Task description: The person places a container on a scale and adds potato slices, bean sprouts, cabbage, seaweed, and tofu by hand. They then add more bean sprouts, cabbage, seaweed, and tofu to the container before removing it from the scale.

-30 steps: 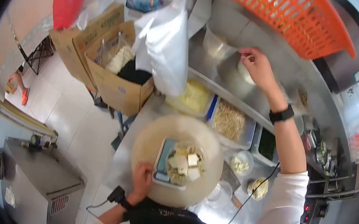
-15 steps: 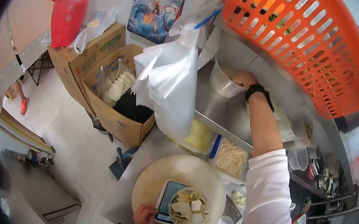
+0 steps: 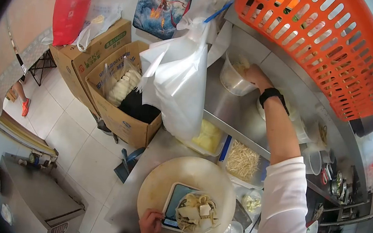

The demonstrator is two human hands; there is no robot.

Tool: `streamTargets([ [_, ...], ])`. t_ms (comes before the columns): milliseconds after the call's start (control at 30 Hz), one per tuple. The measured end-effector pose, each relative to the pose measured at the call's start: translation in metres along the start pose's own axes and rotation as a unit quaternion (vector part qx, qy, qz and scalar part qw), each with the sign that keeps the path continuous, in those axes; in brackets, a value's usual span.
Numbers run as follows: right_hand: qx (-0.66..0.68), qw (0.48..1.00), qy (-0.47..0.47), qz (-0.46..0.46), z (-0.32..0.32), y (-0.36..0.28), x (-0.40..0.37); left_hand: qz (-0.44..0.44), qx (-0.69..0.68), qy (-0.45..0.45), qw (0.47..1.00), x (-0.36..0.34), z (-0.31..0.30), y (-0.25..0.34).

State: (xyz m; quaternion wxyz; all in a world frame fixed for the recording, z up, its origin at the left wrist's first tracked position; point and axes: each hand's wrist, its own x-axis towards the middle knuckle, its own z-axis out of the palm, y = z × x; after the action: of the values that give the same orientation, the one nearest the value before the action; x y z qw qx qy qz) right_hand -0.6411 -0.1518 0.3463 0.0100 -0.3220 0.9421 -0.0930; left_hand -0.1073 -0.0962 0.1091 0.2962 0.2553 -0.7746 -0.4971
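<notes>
My left hand (image 3: 150,225) is closed loosely on the round cutting board (image 3: 155,178), fingertips against the left edge of a digital kitchen scale (image 3: 179,195). On the scale stands a clear bowl (image 3: 195,214) with pale strips and white chunks of food. My right hand (image 3: 257,77) reaches up to a clear plastic tub (image 3: 234,85) on the steel shelf. Its curled fingers are just inside the tub's right rim, beside pale food; what they pinch is hidden. A black band circles that wrist.
An orange basket (image 3: 316,44) overhangs the shelf at upper right. White plastic bags (image 3: 175,78) hang left of the tub. Below the shelf sit a tray of bean sprouts (image 3: 242,160) and a container of yellow food (image 3: 207,137). Cardboard boxes (image 3: 116,117) stand on the floor.
My right hand has drawn back from deeper in the tub towards its right rim, so more of the pale contents shows. My left hand stays beside the scale.
</notes>
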Motion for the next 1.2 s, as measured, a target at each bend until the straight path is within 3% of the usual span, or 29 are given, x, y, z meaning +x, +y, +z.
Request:
streamTargets([
  [167, 0.007, 0.996, 0.09, -0.023, 0.02, 0.027, 0.027, -0.009, -0.006, -0.003, 1.0, -0.001, -0.001, 0.0],
  [233, 0.082, 0.996, -0.025, -0.015, 0.014, 0.044, 0.039, -0.011, -0.009, -0.004, 1.0, 0.0, -0.001, 0.001],
  [367, 0.034, 0.992, -0.034, -0.119, -0.011, 0.041, 0.024, -0.004, 0.007, -0.007, 1.0, -0.001, -0.002, 0.002],
  [400, 0.256, 0.966, -0.012, -0.026, -0.014, 0.034, 0.016, 0.001, 0.004, -0.009, 1.0, -0.001, -0.002, 0.001],
  [433, 0.464, 0.883, 0.011, 0.068, -0.017, 0.029, 0.01, 0.003, 0.003, -0.009, 1.0, 0.0, -0.001, 0.002],
  [467, 0.464, 0.883, 0.012, 0.068, -0.018, 0.04, 0.017, 0.006, 0.006, -0.009, 1.0, 0.001, -0.002, 0.003],
  [533, 0.496, 0.864, -0.068, -0.059, -0.022, 0.062, 0.027, 0.007, 0.01, -0.01, 1.0, 0.001, -0.002, 0.001],
  [600, 0.636, 0.767, -0.011, -0.078, -0.029, 0.051, 0.001, 0.005, 0.003, -0.017, 1.0, -0.004, 0.0, -0.009],
  [667, 0.569, 0.792, -0.044, -0.216, -0.037, 0.059, -0.025, 0.045, 0.028, -0.007, 0.999, -0.005, 0.004, -0.017],
  [733, 0.635, 0.754, -0.121, -0.119, -0.049, 0.048, -0.065, 0.002, 0.041, -0.031, 0.999, -0.003, 0.001, -0.008],
  [767, 0.608, 0.773, -0.134, -0.12, -0.052, 0.032, -0.1, 0.032, 0.032, -0.008, 0.999, -0.004, 0.004, -0.012],
  [833, 0.587, 0.787, -0.147, -0.122, -0.033, 0.009, -0.174, 0.002, 0.004, -0.005, 1.0, 0.002, 0.003, 0.0],
  [900, 0.445, 0.889, -0.099, -0.046, -0.017, -0.013, -0.253, 0.0, -0.001, -0.015, 1.0, 0.0, 0.004, 0.0],
  [967, 0.421, 0.883, -0.204, -0.028, 0.004, -0.033, -0.316, -0.025, -0.041, -0.043, 0.998, 0.0, 0.0, 0.001],
  [1033, 0.305, 0.921, -0.242, -0.011, 0.035, -0.038, -0.361, -0.021, -0.031, -0.053, 0.998, -0.001, -0.001, 0.003],
  [1100, 0.324, 0.927, -0.129, -0.134, 0.078, -0.036, -0.395, -0.005, -0.029, -0.047, 0.998, 0.0, -0.001, 0.004],
  [1133, 0.326, 0.927, -0.127, -0.131, 0.08, -0.041, -0.404, -0.003, -0.027, -0.05, 0.998, -0.001, 0.0, 0.003],
  [1200, 0.19, 0.968, -0.068, -0.149, 0.083, -0.048, -0.418, 0.017, -0.038, -0.032, 0.999, -0.002, 0.002, -0.002],
])
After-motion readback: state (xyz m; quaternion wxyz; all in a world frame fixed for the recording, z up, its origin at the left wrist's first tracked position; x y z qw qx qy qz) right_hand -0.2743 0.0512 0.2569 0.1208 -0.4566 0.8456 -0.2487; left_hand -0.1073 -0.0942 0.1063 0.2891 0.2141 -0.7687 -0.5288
